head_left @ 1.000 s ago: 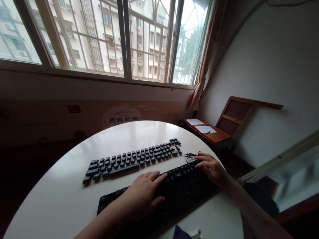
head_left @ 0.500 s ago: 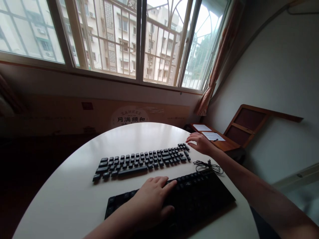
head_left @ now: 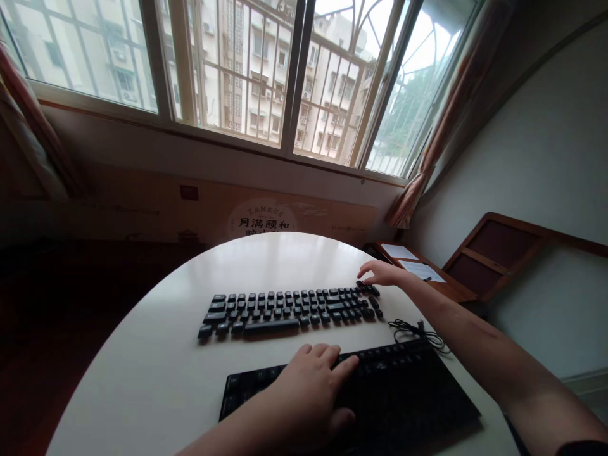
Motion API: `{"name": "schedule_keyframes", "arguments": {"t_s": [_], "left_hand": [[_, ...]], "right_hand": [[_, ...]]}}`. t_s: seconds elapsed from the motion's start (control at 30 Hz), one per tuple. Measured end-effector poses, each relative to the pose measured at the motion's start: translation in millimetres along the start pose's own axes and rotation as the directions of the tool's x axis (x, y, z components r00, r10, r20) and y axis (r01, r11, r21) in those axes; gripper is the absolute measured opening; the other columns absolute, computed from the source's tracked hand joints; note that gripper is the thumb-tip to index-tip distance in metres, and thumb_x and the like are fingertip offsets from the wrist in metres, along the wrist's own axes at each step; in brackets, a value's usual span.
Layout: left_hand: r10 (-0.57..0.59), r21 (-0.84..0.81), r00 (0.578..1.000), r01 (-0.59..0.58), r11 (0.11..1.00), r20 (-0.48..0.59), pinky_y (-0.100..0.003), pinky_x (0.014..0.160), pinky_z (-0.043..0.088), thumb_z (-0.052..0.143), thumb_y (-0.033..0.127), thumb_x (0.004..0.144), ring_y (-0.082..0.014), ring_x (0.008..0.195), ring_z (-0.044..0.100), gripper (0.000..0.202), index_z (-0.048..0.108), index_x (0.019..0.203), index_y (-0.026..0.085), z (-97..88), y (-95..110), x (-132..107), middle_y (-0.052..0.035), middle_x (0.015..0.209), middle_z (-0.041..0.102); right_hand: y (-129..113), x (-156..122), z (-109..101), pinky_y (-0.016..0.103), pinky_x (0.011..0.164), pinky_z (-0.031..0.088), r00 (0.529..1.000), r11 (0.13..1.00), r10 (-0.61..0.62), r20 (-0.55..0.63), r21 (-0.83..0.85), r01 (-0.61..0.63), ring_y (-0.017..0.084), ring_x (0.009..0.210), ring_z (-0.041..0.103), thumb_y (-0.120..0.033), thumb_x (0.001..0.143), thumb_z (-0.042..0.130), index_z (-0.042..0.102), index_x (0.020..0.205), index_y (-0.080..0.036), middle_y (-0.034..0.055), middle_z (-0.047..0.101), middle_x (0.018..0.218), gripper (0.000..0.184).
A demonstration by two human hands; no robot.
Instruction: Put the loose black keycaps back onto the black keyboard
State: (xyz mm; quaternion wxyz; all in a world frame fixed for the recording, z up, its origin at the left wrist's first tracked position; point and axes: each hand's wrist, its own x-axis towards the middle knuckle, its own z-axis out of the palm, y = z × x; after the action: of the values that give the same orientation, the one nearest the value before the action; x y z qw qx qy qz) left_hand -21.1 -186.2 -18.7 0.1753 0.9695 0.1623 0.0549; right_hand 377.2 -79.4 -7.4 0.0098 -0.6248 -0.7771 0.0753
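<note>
A black keyboard (head_left: pixel 408 392) lies near the front edge of the round white table (head_left: pixel 156 373). My left hand (head_left: pixel 311 392) rests flat on its left half, fingers stretched out. Beyond it, loose black keycaps (head_left: pixel 289 307) are laid out in rows in a keyboard's shape. My right hand (head_left: pixel 382 273) reaches to the far right end of those rows, its fingers curled down over the last keycaps; whether it grips one I cannot tell. The keyboard's coiled cable (head_left: pixel 418 329) lies to the right between the two.
A barred window (head_left: pixel 266 69) fills the wall ahead, with curtains at both sides. A cardboard panel (head_left: pixel 263 218) with printed characters leans under the sill. A low wooden chair (head_left: pixel 456 278) with papers on it stands to the right, beside the white wall.
My right hand left the keyboard's right end and reached forward to the far right end of the keycap rows. My left hand stayed on the keyboard. The view swung left.
</note>
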Motion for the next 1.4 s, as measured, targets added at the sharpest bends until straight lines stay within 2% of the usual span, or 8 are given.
{"name": "schedule_keyframes", "arguments": {"t_s": [0.2,0.4,0.57,0.7,0.8,0.9,1.1,1.4], "left_hand": [[0.003,0.001,1.0,-0.003,1.0,-0.007,-0.057,0.109,0.039,0.06,0.056,0.087,-0.0396,0.13,0.051,0.075,0.042,0.153,0.025,2.9,-1.3,0.3,-0.0185,0.146,0.052],[0.005,0.003,1.0,-0.005,1.0,-0.001,-0.056,0.109,0.039,0.061,0.051,0.087,-0.0391,0.13,0.051,0.072,0.043,0.152,0.026,-0.1,-0.2,0.7,-0.0177,0.146,0.052],[-0.006,0.003,0.999,0.006,1.0,0.045,-0.053,0.111,0.038,0.062,0.046,0.087,-0.0379,0.132,0.049,0.072,0.042,0.153,0.025,-6.7,3.2,2.4,-0.017,0.148,0.051],[-0.013,0.02,0.997,0.012,1.0,0.075,-0.053,0.112,0.036,0.06,0.045,0.088,-0.0368,0.134,0.048,0.071,0.041,0.154,0.025,-7.6,3.7,5.0,-0.0155,0.151,0.048],[-0.014,0.026,0.997,0.012,1.0,0.076,-0.053,0.112,0.036,0.06,0.045,0.088,-0.0372,0.134,0.048,0.071,0.041,0.154,0.026,-5.6,2.2,6.7,-0.015,0.151,0.049],[-0.01,0.032,0.999,0.008,0.999,0.052,-0.055,0.112,0.036,0.059,0.045,0.088,-0.0382,0.135,0.048,0.07,0.042,0.153,0.027,-3.1,0.0,8.3,-0.0146,0.151,0.049],[-0.01,0.063,0.999,0.008,0.998,0.037,-0.054,0.111,0.038,0.06,0.044,0.089,-0.0374,0.134,0.049,0.069,0.042,0.153,0.028,-1.4,-0.9,9.9,-0.0134,0.152,0.049],[-0.034,0.079,0.997,0.029,0.996,0.067,-0.054,0.113,0.037,0.059,0.044,0.09,-0.0372,0.137,0.047,0.069,0.04,0.154,0.028,-2.9,2.9,10.2,-0.0138,0.153,0.047]], "right_hand": [[-9.5,10.7,3.9,0.045,0.097,0.052,1.0,0.999,-0.018,0.009,-0.03,0.018,0.025,0.11,0.06,-0.032,0.103,0.065,0.066,0.114,-0.017,0.0094,0.061,0.124,0.019],[-23.7,7.8,-4.5,0.048,0.101,0.049,0.994,0.999,-0.051,-0.099,-0.016,0.049,0.026,0.112,0.059,-0.034,0.103,0.064,0.067,0.112,-0.017,0.0094,0.062,0.123,0.02],[-26.4,-45.4,-31.8,0.049,0.109,0.041,0.981,0.993,-0.083,-0.175,0.066,0.096,0.028,0.122,0.055,-0.037,0.1,0.066,0.072,0.105,-0.018,0.0096,0.062,0.129,0.02],[-37.5,-117.1,-44.7,0.038,0.104,0.047,0.987,0.979,-0.123,-0.1,0.15,0.137,0.027,0.114,0.062,-0.043,0.097,0.064,0.077,0.106,-0.025,0.0048,0.067,0.122,0.023],[-51.9,-166.2,-37.9,0.033,0.095,0.052,0.989,0.966,-0.145,-0.021,0.214,0.146,0.024,0.105,0.066,-0.044,0.099,0.062,0.077,0.107,-0.026,0.0034,0.07,0.115,0.025],[-62.7,-200.0,-20.5,0.033,0.093,0.054,0.991,0.958,-0.136,0.003,0.254,0.131,0.023,0.102,0.067,-0.042,0.1,0.061,0.076,0.109,-0.024,0.0052,0.071,0.112,0.025],[-63.6,-227.4,7.3,0.034,0.097,0.051,0.996,0.96,-0.077,-0.04,0.266,0.085,0.025,0.109,0.065,-0.037,0.1,0.06,0.074,0.111,-0.021,0.0086,0.068,0.121,0.024],[-68.9,-226.6,13.5,0.033,0.098,0.05,0.996,0.97,-0.037,-0.085,0.238,0.056,0.023,0.109,0.064,-0.031,0.099,0.059,0.073,0.11,-0.022,0.0055,0.068,0.12,0.02]]}}
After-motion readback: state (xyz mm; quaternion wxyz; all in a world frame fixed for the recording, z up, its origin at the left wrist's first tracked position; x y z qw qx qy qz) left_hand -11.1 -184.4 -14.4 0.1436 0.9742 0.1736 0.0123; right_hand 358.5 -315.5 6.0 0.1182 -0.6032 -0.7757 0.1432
